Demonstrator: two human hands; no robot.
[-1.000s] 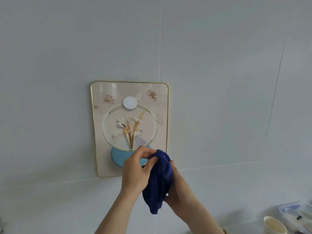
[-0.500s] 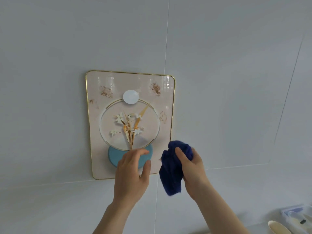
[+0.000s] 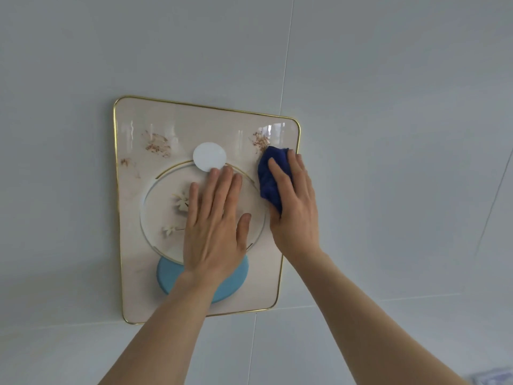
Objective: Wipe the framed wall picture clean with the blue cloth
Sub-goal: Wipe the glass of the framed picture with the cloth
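Note:
The framed picture [image 3: 144, 262] hangs on the wall, cream with a thin gold rim, a white disc, a glass-like circle with flowers and a light blue disc below. Brown smears [image 3: 156, 143] mark its upper left and another smear [image 3: 259, 140] its upper right. My left hand [image 3: 215, 226] lies flat on the picture's middle, fingers spread, holding nothing. My right hand [image 3: 295, 207] presses the bunched dark blue cloth [image 3: 270, 179] against the picture's right side, just below the upper right smear.
The wall [image 3: 388, 134] is pale grey tile with thin seams. A bluish object [image 3: 497, 379] peeks in at the bottom right corner.
Both hands rose from below the picture onto it. The left hand let go of the cloth and flattened on the middle; the right carried the cloth to the upper right. The view moved closer.

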